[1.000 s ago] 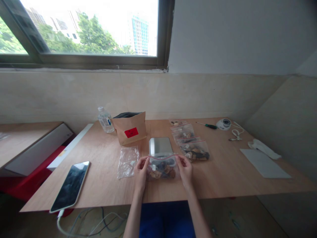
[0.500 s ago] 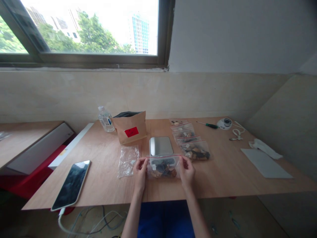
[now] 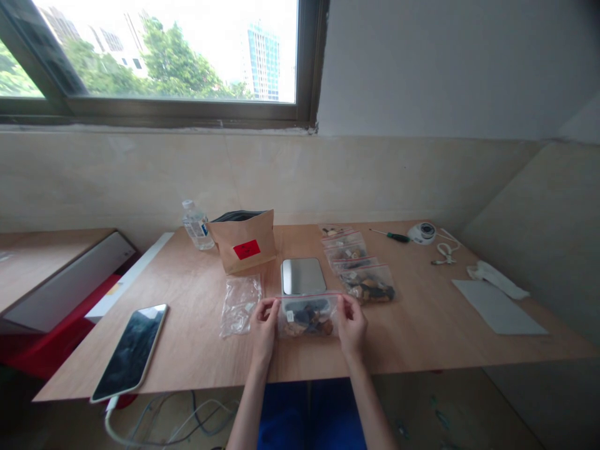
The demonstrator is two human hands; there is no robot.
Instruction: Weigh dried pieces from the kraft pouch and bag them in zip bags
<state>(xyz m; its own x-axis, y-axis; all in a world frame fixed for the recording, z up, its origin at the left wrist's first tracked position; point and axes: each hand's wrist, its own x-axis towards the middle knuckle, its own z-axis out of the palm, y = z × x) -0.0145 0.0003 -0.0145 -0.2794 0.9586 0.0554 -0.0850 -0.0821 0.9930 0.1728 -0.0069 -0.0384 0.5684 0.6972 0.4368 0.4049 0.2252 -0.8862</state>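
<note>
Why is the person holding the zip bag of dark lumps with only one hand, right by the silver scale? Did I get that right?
Not quite: it's two hands, not one. The head view shows the left hand and the right hand both holding the zip bag of dark lumps, and it is right by the silver scale.

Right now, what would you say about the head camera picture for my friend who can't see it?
A left hand and right hand hold a clear zip bag of dark and brown pieces on a wooden table. Behind it are a flat metal scale, more filled zip bags and a brown paper pouch with a red label.
</note>
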